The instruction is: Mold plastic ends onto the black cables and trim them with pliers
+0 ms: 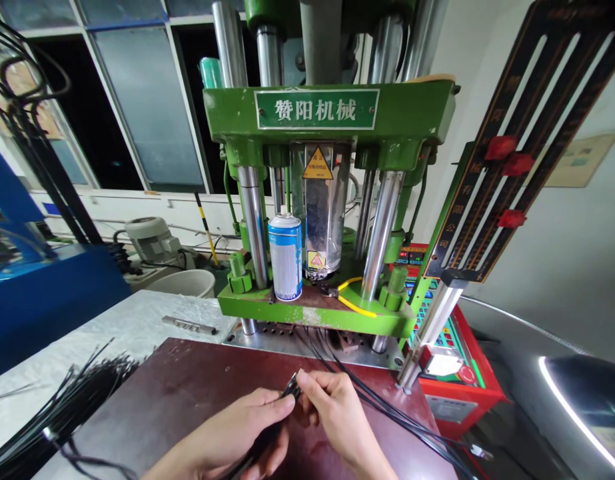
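Left hand (260, 420) and right hand (332, 403) were together above the dark red bench (197, 387), their fingertips meeting at one end of a bundle of black cables (263, 441). That bundle lay in the left hand, clamped under the thumb with the fingers curled beneath, while the right thumb and forefinger were pinched at its tip (which strand sat between them was too small to tell). What mattered most was the line of the cables: their long axis ran on a slant, from low beside the person up and away to the right, so that the tip came out past the left thumb and straight to the right fingertips. Along that line the left hand had the length and the right hand was the nearer to the tip. Beyond the tip, on the far side of the bench, stood the green press (312, 323), well apart from the fingers; on its ledge were a spray can (286, 261) and, to the right of it, pliers (357, 309) with yellow handles. More loose cables (387, 412) slanted across the bench to the right of the right hand, and a thick pile of cables (72, 403) lay off to the left, well clear of the left hand.
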A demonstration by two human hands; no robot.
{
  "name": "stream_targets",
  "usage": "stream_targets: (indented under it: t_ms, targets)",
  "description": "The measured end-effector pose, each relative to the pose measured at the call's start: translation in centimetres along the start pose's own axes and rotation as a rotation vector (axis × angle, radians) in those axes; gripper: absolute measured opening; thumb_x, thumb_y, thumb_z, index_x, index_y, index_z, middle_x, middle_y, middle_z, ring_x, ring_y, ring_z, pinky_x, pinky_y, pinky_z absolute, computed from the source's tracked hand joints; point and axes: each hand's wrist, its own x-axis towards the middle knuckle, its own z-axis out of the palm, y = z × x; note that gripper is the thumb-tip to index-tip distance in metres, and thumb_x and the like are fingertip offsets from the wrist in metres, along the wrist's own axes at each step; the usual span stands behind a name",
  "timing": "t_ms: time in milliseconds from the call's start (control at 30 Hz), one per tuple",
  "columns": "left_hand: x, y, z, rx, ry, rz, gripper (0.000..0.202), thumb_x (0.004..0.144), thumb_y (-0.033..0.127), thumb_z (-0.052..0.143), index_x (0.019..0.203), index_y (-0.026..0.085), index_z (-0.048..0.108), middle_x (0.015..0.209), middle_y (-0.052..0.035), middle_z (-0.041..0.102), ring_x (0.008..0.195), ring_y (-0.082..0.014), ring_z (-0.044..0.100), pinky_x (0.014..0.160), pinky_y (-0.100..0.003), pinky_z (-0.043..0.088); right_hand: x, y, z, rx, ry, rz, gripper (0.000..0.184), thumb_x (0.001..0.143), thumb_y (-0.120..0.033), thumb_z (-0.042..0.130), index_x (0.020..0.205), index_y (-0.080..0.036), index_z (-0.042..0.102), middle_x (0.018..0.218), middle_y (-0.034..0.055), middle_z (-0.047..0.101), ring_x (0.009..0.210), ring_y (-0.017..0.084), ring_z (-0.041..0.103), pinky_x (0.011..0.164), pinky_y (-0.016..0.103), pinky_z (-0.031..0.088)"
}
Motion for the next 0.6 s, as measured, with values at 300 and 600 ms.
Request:
stream_targets:
  t_ms: [300, 600]
  targets:
    - [-0.2, 1.1, 0.6, 0.22, -0.047, -0.079, 0.05, 0.077, 0.071, 0.049, 0.08, 0.022, 0.049, 0.053, 0.0114, 0.032, 0.044, -0.0071, 0.019, 0.04, -0.02, 0.017, -0.5, -1.2, 0.0, -0.06, -0.092, 0.018, 0.041, 0.083, -0.055, 0.064, 0.083, -0.014, 0.063, 0.052, -0.0056, 0.052, 0.041, 0.008, 0.045, 0.042, 0.019, 0.031]
    - [-6.1, -0.5, -7.1, 1.039, 0.53, -0.062, 0.016, 0.088, 0.032, 0.063, 0.084, 0.017, 0.065, 0.081, -0.0003, 0.065, 0.081, -0.0202, 0.062, 0.082, -0.041, 0.047, -0.7, 0.6, -6.0, -0.173, 0.294, 0.065, 0.054, 0.077, -0.071, 0.059, 0.065, -0.019, 0.057, 0.048, -0.0057, 0.048, 0.049, 0.01, 0.043, 0.053, 0.023, 0.036]
